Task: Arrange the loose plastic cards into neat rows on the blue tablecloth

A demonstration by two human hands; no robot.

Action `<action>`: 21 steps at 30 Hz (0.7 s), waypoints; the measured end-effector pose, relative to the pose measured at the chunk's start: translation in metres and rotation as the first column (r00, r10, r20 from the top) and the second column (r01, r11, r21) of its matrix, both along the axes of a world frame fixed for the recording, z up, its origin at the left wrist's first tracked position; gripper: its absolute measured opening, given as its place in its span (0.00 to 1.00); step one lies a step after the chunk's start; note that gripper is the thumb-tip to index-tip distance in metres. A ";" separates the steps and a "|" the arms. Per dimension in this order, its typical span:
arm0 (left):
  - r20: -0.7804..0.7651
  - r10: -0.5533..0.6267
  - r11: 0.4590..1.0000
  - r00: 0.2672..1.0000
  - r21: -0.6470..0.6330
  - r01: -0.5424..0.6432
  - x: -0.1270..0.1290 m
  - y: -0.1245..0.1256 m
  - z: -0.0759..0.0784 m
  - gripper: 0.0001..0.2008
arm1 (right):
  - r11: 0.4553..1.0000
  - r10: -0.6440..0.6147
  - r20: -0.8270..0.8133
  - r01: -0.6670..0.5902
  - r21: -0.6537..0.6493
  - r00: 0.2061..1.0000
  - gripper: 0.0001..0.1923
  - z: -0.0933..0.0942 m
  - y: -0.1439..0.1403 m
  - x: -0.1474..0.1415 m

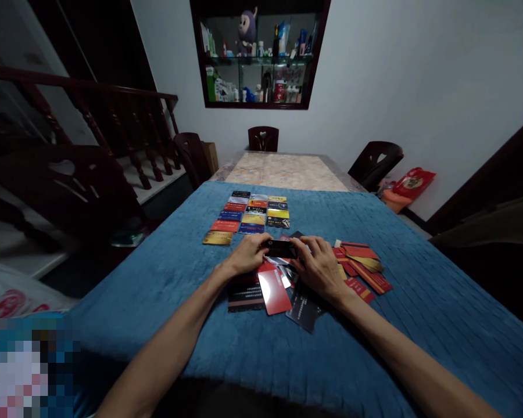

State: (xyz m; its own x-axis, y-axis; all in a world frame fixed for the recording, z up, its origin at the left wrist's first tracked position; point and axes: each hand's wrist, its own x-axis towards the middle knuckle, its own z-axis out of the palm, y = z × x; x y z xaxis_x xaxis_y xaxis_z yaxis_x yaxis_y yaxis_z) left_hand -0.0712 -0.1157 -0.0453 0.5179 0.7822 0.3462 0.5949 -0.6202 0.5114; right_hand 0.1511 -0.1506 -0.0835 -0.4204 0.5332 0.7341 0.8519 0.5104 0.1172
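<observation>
Both my hands hold one black card (281,249) by its ends, just above a blue cloth (165,278) on the table. My left hand (246,253) grips its left end, my right hand (317,266) its right end. Under the hands lies a loose heap of cards: a red card (273,293), a black striped card (244,295) and a dark card (303,309). Beyond the hands, several cards lie in a neat grid (248,216) in three columns. A gold card (217,237) ends the left column.
A pile of red and gold cards (364,264) lies right of my right hand. Past the cloth the bare marble tabletop (285,171) runs on, with dark chairs (262,138) around it. A stair railing (126,125) stands at left, a wall shelf (257,55) above.
</observation>
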 end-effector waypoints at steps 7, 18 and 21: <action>0.068 0.019 0.999 0.998 0.042 -0.021 0.002 0.000 -0.007 0.22 | 0.998 0.019 -0.014 -0.019 -0.055 1.000 0.23 0.004 0.001 0.005; -0.012 -0.029 0.978 0.999 0.205 0.031 -0.001 -0.002 -0.010 0.25 | 0.993 0.058 -0.052 -0.063 -0.105 0.997 0.22 0.011 0.003 0.009; -0.034 -0.039 0.972 0.999 0.229 0.045 -0.003 0.000 -0.007 0.26 | 0.989 0.072 -0.044 -0.077 -0.124 0.996 0.24 0.014 0.008 0.010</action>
State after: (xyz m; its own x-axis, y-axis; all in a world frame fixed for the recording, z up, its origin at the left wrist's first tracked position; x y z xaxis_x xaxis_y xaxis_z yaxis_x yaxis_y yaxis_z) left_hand -0.0741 -0.1154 -0.0527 0.5614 0.6611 0.4977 0.5785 -0.7436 0.3353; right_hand 0.1609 -0.1428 -0.0700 -0.4345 0.5901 0.6804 0.8136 0.5812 0.0155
